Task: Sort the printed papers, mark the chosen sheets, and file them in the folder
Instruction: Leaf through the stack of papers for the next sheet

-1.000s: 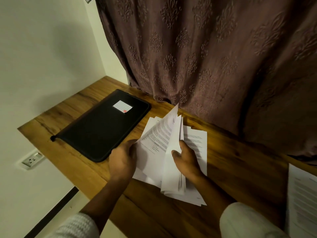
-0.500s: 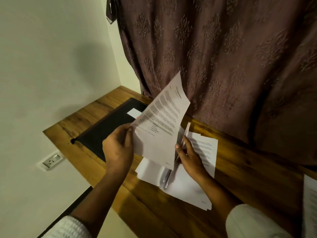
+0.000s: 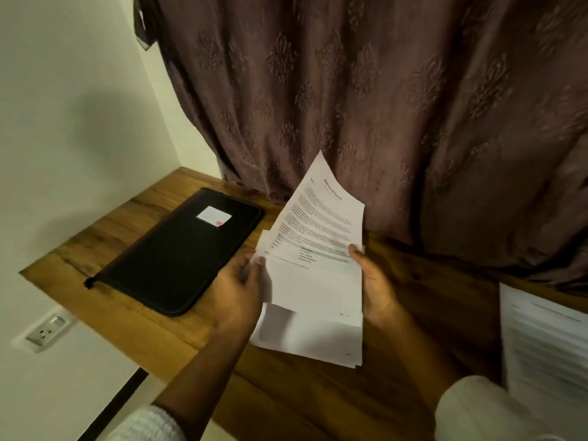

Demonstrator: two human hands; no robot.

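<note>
A printed sheet (image 3: 321, 237) is held up by both hands over the desk, its top edge tilted toward the curtain. My left hand (image 3: 237, 291) grips its left edge and my right hand (image 3: 377, 286) grips its right edge. Under it, a stack of printed papers (image 3: 311, 338) lies on the wooden desk (image 3: 413, 294). A black zipped folder (image 3: 178, 253) with a small white label lies shut on the desk to the left of the papers. Whether my left hand also holds other sheets is unclear.
Another printed sheet (image 3: 550, 342) lies at the right end of the desk. A brown patterned curtain (image 3: 381, 106) hangs behind the desk. A wall socket (image 3: 47, 329) sits below the desk's left edge.
The right hand let go of the upright sheets and took the right edge of the sheet the left hand had lifted. That sheet has come down and to the right, over the stack.
</note>
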